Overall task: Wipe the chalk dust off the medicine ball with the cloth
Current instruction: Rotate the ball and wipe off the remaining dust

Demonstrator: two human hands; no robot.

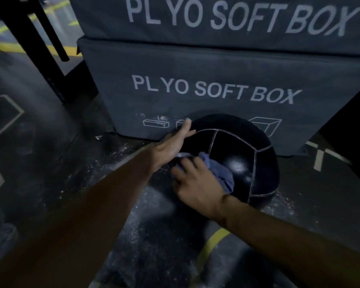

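Your left hand (pixel 176 142) lies flat, fingers straight, against the ball's (pixel 243 150) far left side to stop it rolling; your right hand (pixel 195 181) bunches the cloth (pixel 220 173) on its near face, scrubbing. Behind the ball, touching it, stands the box (pixel 216 90), blocking backward roll.

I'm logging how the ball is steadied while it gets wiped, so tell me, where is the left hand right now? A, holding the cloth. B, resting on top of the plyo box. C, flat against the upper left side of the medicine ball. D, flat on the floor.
C: the left hand lies with straight fingers against the medicine ball, while the right hand presses the cloth onto it.
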